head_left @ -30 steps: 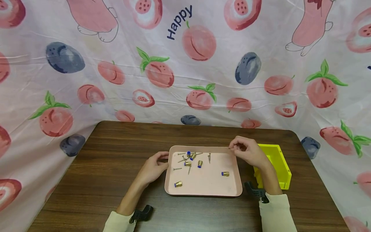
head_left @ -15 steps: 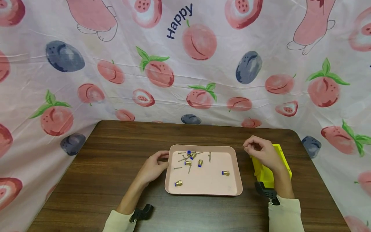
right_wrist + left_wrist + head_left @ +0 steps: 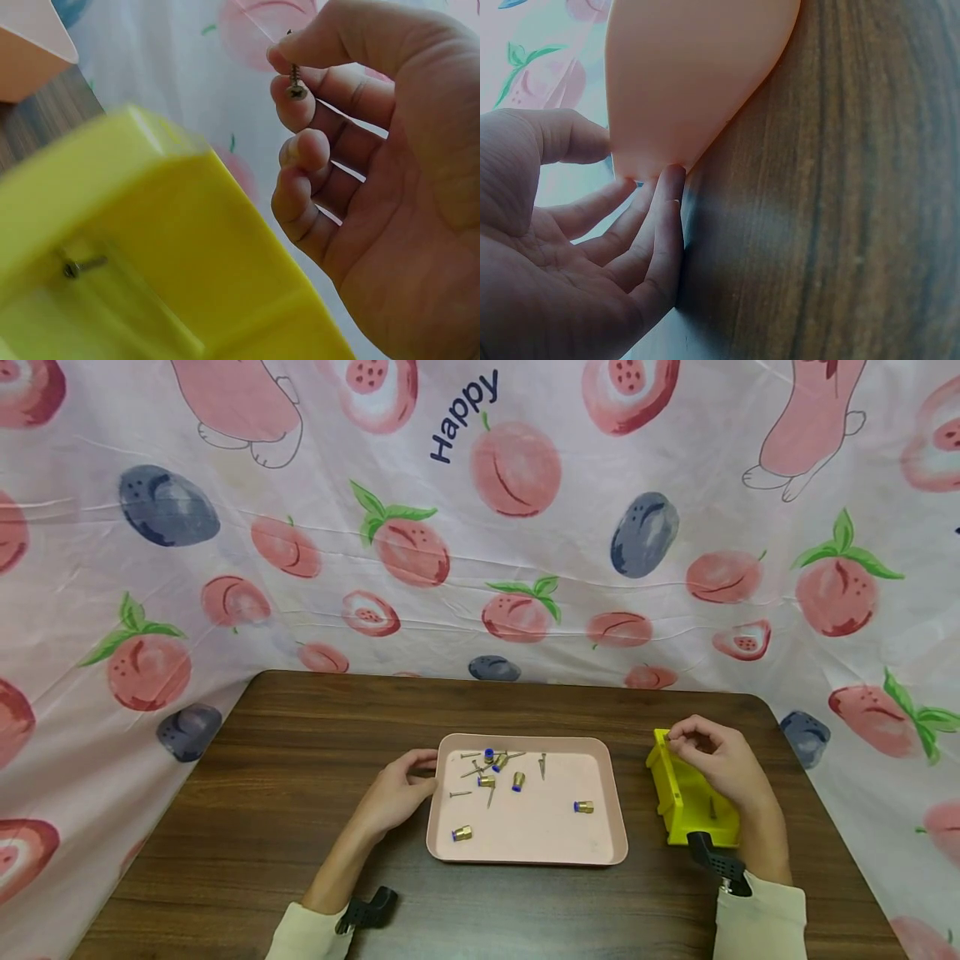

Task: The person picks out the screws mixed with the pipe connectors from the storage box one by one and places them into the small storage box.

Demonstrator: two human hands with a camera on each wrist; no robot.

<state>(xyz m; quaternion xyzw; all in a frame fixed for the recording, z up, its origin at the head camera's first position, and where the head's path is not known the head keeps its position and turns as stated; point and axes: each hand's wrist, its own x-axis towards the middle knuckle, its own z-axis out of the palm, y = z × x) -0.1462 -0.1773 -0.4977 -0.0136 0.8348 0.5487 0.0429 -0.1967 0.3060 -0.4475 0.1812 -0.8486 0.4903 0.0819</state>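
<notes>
Cross-recessed metal screw (image 3: 295, 88), likely light and rigid: grip by shank. My right hand (image 3: 729, 766) pinches it near the yellow plastic bin (image 3: 666, 781), right; my left hand (image 3: 397, 795) grips the pink rectangular tray (image 3: 540, 839).

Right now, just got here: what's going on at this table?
A person is handling small hardware. The right hand pinches a screw by the far end of the yellow bin, not yet released. Another screw lies inside that bin. The left hand touches the left edge of the pink tray, where brass fittings with blue ends and more screws lie loose.
</notes>
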